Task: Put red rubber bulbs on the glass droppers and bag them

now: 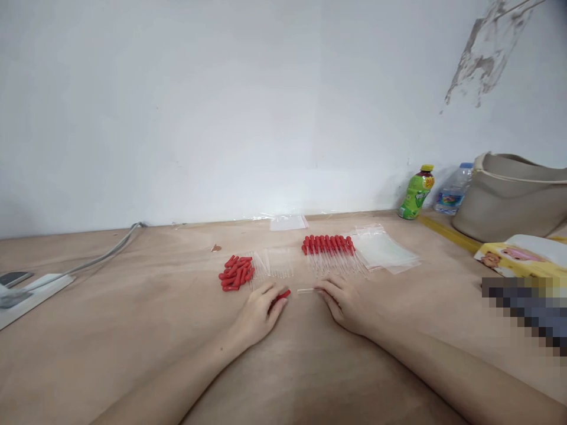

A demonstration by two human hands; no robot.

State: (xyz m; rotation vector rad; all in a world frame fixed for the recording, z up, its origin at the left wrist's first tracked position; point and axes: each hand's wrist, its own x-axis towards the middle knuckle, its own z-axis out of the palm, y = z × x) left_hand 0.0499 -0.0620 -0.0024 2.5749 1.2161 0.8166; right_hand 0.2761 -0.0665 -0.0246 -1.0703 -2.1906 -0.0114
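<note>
Between the thumb and fingers of my left hand (260,313) is a red rubber dropper bulb (284,295), its end pointing right. My right hand (348,304) pinches a clear dropper tube (305,290), which points left towards the bulb; a small gap separates the two. Beyond my left hand lies a pile of loose red bulbs (237,273), with several clear tubes (279,264) beside it. Past my right hand, several droppers with red bulbs fitted (328,245) lie in a row, bulbs towards the wall.
Clear plastic bags (385,251) lie right of the dropper row, and a white packet (289,222) sits by the wall. At the right stand a green bottle (415,195), a water bottle (452,192), a grey-beige bag (509,198) and a yellow pack (522,260). A cable (106,254) and power strip (39,298) are left.
</note>
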